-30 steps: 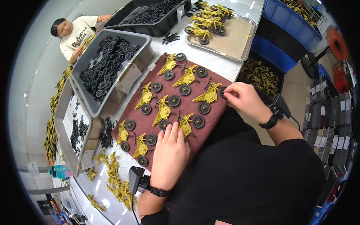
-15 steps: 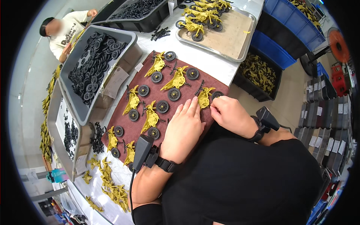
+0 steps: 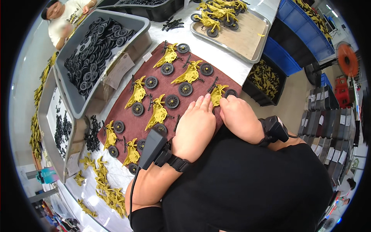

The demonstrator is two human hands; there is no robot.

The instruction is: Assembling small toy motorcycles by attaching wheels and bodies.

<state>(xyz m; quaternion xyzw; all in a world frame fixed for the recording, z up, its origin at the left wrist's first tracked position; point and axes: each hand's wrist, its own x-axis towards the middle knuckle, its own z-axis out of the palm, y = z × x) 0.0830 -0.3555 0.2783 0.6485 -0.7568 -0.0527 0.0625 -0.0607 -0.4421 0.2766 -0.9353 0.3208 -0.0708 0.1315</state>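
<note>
On a maroon cloth (image 3: pixel 116 108) lie several yellow toy motorcycle bodies, each with black spoked wheels and small black parts set round it. My left hand (image 3: pixel 195 127) rests flat with its fingers stretched out, their tips beside the near right yellow motorcycle body (image 3: pixel 217 94). My right hand (image 3: pixel 240 118) is closed, knuckles up, at the near end of that same body, just below a black wheel (image 3: pixel 231 93). The right fingertips are hidden, and I cannot make out what they hold. A black handlebar-like part (image 3: pixel 212 84) lies left of the body.
A grey bin (image 3: pixel 143 36) of black wheels stands left, beside a shallower bin (image 3: pixel 52 127) of black parts. Loose yellow bodies (image 3: pixel 102 174) lie near left. A metal tray (image 3: pixel 241 42) at the back holds assembled motorcycles. Another person (image 3: pixel 62 19) sits far left.
The view has shifted, so the cloth and bins sit farther left. My right fingers have moved in closer to the yellow body; my left hand stays flat beside it.
</note>
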